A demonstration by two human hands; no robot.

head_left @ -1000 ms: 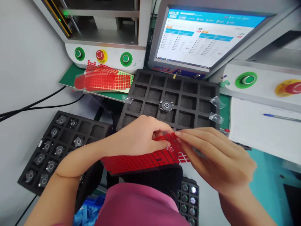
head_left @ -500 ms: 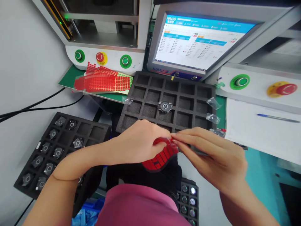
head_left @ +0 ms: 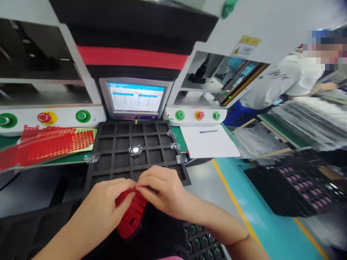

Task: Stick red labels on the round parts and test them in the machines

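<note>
A curved sheet of small red stickers (head_left: 132, 215) is held low in front of me. My left hand (head_left: 104, 204) grips its upper left side between thumb and fingers. At the sheet's top edge, the fingertips of my right hand (head_left: 165, 191) are pinched together, touching the left fingertips; whether a loose sticker is between them is hidden. Just beyond both hands lies a black foam tray (head_left: 121, 159) with square compartments. One round watch body (head_left: 135, 150) with a pale centre sits in a middle compartment. Clear film scraps (head_left: 175, 146) stick to the tray's right rim.
More red sticker sheets (head_left: 58, 144) lie on the left. Behind the tray stands a monitor (head_left: 135, 99) between machine buttons. A pen (head_left: 208, 131) rests on white paper (head_left: 208, 146). Below right is a tray of round parts (head_left: 200, 241). A co-worker (head_left: 282, 77) stands far right.
My view has swung up and to the right, bringing the co-worker and right-hand machine into sight. Both hands still hold the red sheet. The watch body's centre now looks pale.
</note>
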